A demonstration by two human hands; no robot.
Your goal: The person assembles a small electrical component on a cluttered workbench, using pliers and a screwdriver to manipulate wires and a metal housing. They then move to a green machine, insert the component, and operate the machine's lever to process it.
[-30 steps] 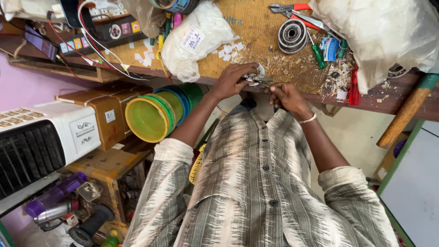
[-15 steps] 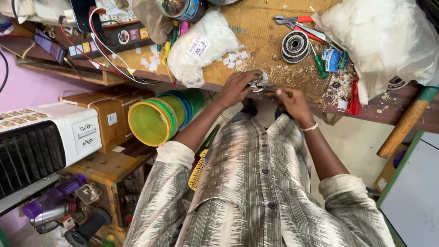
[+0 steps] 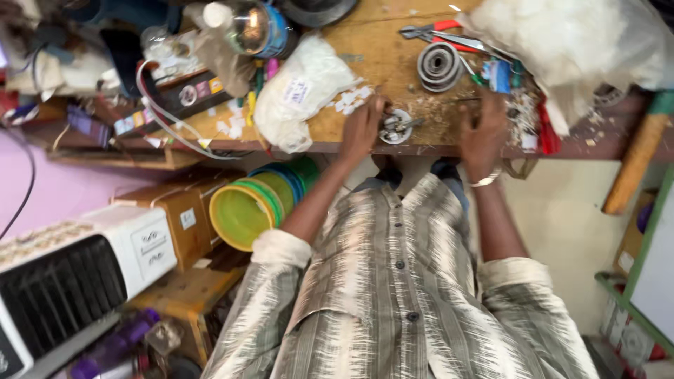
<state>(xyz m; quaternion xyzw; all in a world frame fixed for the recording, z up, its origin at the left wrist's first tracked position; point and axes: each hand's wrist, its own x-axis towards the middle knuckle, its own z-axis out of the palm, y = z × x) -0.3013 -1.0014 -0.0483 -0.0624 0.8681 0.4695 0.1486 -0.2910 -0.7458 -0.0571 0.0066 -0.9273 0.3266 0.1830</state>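
Here, white labelled bag beside left hand

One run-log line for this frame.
left hand: on small round metal part | right hand: on workbench, apart | pliers: untouched

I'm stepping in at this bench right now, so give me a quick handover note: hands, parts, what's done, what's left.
Left hand: at the bench edge, fingers against a small round metal part; the picture is too blurred to show the grip.
Right hand: apart from the part, down on the bench among loose shavings; blurred, nothing clearly held.
Nearby: a wire coil, red-handled pliers and a white bag.
Done: the part lies on the bench with a thin metal piece sticking out.
Left: cannot be read from this view.
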